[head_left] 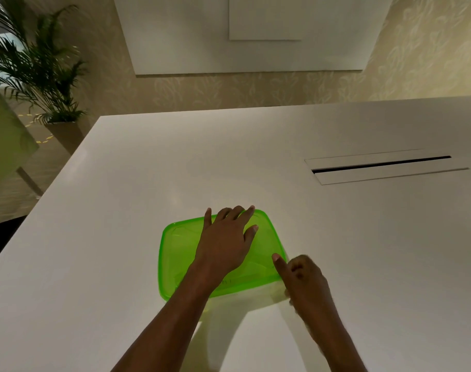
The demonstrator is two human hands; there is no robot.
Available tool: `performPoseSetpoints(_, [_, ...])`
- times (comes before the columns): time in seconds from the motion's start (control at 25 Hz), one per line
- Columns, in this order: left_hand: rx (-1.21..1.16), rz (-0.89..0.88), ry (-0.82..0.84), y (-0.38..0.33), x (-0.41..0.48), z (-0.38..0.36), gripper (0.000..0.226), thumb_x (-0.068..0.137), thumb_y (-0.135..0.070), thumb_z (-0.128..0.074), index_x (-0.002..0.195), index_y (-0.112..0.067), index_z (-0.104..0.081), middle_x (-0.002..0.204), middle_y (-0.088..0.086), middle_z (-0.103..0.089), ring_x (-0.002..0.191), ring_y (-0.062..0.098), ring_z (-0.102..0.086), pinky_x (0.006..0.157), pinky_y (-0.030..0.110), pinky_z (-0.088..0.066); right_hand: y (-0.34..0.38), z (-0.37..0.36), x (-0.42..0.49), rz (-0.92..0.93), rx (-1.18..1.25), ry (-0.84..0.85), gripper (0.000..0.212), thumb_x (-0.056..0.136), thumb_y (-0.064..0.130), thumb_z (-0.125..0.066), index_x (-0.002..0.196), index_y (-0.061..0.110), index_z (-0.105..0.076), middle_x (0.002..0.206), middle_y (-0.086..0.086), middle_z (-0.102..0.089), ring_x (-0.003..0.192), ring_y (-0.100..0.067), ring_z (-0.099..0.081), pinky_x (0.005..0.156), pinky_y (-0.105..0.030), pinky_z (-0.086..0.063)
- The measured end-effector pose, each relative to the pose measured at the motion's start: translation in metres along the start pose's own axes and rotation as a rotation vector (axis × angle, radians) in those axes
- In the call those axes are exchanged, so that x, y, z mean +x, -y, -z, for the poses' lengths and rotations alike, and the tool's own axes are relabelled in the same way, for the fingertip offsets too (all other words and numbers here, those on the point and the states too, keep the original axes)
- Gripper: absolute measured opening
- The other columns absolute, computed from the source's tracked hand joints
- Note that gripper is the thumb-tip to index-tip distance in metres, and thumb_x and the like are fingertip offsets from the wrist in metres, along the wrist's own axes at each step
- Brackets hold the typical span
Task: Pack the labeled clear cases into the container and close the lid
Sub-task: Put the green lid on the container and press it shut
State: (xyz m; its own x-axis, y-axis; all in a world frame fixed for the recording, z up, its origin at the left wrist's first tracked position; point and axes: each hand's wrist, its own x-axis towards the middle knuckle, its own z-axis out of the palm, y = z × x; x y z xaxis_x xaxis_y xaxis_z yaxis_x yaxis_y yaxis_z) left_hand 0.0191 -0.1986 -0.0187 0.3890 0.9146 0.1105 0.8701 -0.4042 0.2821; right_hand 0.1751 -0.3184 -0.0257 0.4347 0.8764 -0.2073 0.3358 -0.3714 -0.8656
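Now sealing: my left hand flat on the lid, fingers straight; right hand thumb on its near-right corner, fingers curled, grip unclear. Container sits on table. Next: press every edge down.

Bright translucent green lid, plain white table, beige leaf-patterned wallpaper.

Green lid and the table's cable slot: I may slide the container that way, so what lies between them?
Nothing: the head view shows only bare white table between the green lid and the cable slot.
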Motion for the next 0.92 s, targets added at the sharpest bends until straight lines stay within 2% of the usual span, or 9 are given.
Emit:
performPoseSetpoints(0.12, [-0.02,0.01,-0.003,-0.001,0.001,0.001,0.054,0.107,-0.052,-0.029,0.159,-0.04,-0.027,0.162,-0.012,-0.039,0.153,0.015,-0.029,0.127,0.057,-0.008,0.013,-0.002,0.012,0.38,-0.231,-0.125,0.031,0.093,0.038,-0.065,0.119,0.023,-0.058,0.116,0.004,-0.062,0.108,-0.016,-0.062,0.091,-0.038,-0.053])
performPoseSetpoints(0.2, [-0.024,0.002,-0.008,0.0,0.0,0.0,0.052,0.108,-0.047,-0.031,0.16,-0.038,-0.028,0.164,-0.01,-0.038,0.154,0.016,-0.029,0.127,0.056,-0.008,0.03,-0.01,0.028,0.545,-0.348,-0.036,0.046,0.098,0.031,-0.055,0.141,0.016,-0.049,0.143,-0.002,-0.053,0.133,-0.02,-0.049,0.11,-0.035,-0.041])
performPoseSetpoints(0.32, [-0.168,0.012,-0.057,0.005,0.001,0.004,0.052,0.106,-0.02,-0.044,0.158,-0.02,-0.035,0.158,0.001,-0.048,0.149,0.02,-0.041,0.128,0.05,-0.013,0.057,-0.035,0.052,0.604,-0.585,0.162,0.056,0.104,0.027,-0.045,0.157,0.011,-0.03,0.165,-0.007,-0.029,0.155,-0.021,-0.021,0.126,-0.033,-0.016])
performPoseSetpoints(0.44, [-0.652,0.249,-0.254,0.01,0.001,0.017,0.041,0.107,-0.008,-0.043,0.148,-0.013,-0.048,0.143,0.009,-0.061,0.131,0.023,-0.058,0.115,0.037,-0.038,0.073,-0.066,0.067,0.678,-0.852,0.243,0.062,0.104,0.031,-0.043,0.159,0.011,-0.023,0.167,-0.01,-0.024,0.157,-0.026,-0.013,0.128,-0.046,-0.006])
performPoseSetpoints(0.52, [-0.932,0.382,-0.371,0.013,-0.001,0.023,0.038,0.108,-0.01,-0.042,0.143,-0.017,-0.054,0.147,0.005,-0.059,0.135,0.018,-0.055,0.114,0.033,-0.041,0.086,-0.086,0.067,0.752,-0.917,0.304,0.063,0.098,0.03,-0.054,0.154,0.01,-0.034,0.157,-0.013,-0.041,0.151,-0.03,-0.029,0.127,-0.049,-0.011])
performPoseSetpoints(0.6, [-1.113,0.462,-0.541,0.016,-0.004,0.028,0.039,0.104,-0.005,-0.045,0.137,-0.019,-0.06,0.149,0.0,-0.057,0.14,0.014,-0.05,0.117,0.032,-0.038,0.102,-0.104,0.063,0.835,-0.936,0.374,0.052,0.093,0.021,-0.06,0.141,0.008,-0.049,0.137,-0.014,-0.058,0.131,-0.031,-0.05,0.121,-0.046,-0.028])
performPoseSetpoints(0.68, [-1.159,0.513,-0.774,0.018,-0.008,0.036,0.039,0.099,0.001,-0.049,0.13,-0.018,-0.065,0.152,-0.004,-0.056,0.141,0.009,-0.049,0.117,0.028,-0.038,0.118,-0.119,0.062,0.852,-0.846,0.45,0.036,0.093,0.016,-0.062,0.127,0.006,-0.057,0.123,-0.015,-0.064,0.112,-0.033,-0.061,0.102,-0.043,-0.044])
performPoseSetpoints(0.76, [-1.114,0.526,-0.942,0.02,-0.012,0.046,0.038,0.097,0.004,-0.051,0.125,-0.017,-0.066,0.151,-0.007,-0.056,0.139,0.005,-0.05,0.112,0.019,-0.04,0.129,-0.132,0.065,0.797,-0.739,0.516,0.027,0.093,0.016,-0.062,0.118,0.006,-0.061,0.116,-0.014,-0.067,0.104,-0.033,-0.065,0.088,-0.04,-0.047])
performPoseSetpoints(0.92, [-0.959,0.502,-0.995,0.036,-0.021,0.055,0.038,0.095,0.002,-0.052,0.123,-0.019,-0.066,0.142,-0.007,-0.064,0.135,0.005,-0.054,0.112,0.021,-0.041,0.133,-0.156,0.064,0.766,-0.701,0.546,0.025,0.092,0.019,-0.063,0.113,0.004,-0.062,0.112,-0.013,-0.068,0.102,-0.032,-0.066,0.082,-0.037,-0.048])
